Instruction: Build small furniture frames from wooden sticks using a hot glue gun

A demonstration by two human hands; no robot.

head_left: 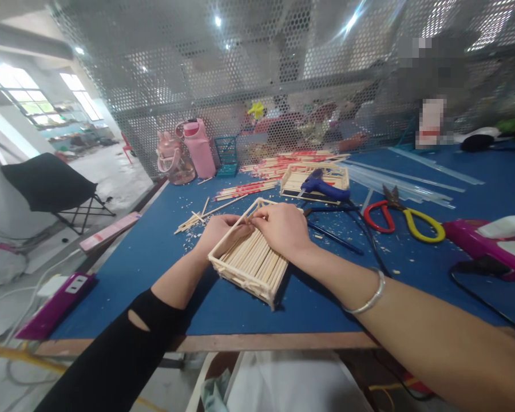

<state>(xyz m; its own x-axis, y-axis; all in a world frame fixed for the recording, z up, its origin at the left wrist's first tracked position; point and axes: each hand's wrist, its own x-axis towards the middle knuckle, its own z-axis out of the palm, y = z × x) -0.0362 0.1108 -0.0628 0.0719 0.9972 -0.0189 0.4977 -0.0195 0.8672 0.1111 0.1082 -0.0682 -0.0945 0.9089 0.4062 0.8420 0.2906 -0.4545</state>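
Both forearms reach in from the bottom edge, the left in a black sleeve, the right wearing a silver bangle [371, 296]. Between them a small tray-shaped frame of wooden sticks [251, 258] rests flat on the blue desk [154, 252], near its front edge. The left hand [218, 230] cups the frame's far left corner, seemingly to steady it, fingers curled against the rail. The right hand [283, 228] comes over the top rail, fingers pressed together and pinching what looks like a single thin stick at the upper edge, though the fingertips are partly hidden. Holding both sides keeps the light frame from sliding.

Farther back lie loose sticks [199, 217], a second stick frame [315, 177] with a blue glue gun [324, 187] resting across it, red-and-yellow scissors [401, 216], and a pink glue gun [489, 243] at the right. Two pink bottles [184, 151] stand against a perforated metal screen [240, 68]. Beyond the desk, left, a black folding chair [49, 186] sits on a pale floor under bright windows.
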